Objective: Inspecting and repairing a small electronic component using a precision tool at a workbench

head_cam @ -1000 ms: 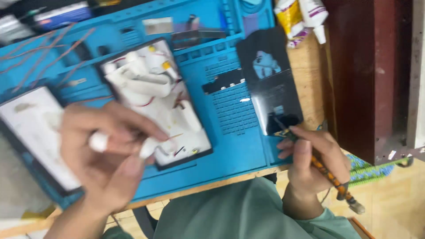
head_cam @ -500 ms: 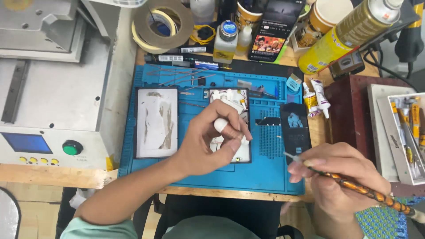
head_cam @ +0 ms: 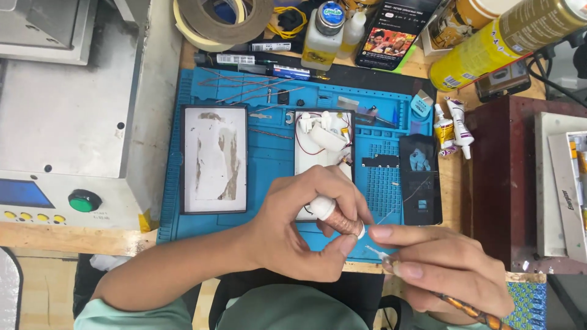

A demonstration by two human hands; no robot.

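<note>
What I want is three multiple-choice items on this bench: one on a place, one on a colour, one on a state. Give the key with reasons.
1. Where is the green button?
A) on the grey machine left of the mat
B) on the phone
C) on the spray can

2. What colour is the work mat?
A) red
B) blue
C) white

3. What is the left hand doing?
A) lying flat
B) pinching a copper spool
C) holding a tape roll

Key: 1 A, it sits on the machine's front panel; 2 B, its surface is blue; 3 B, the spool sits in its grip.
</note>
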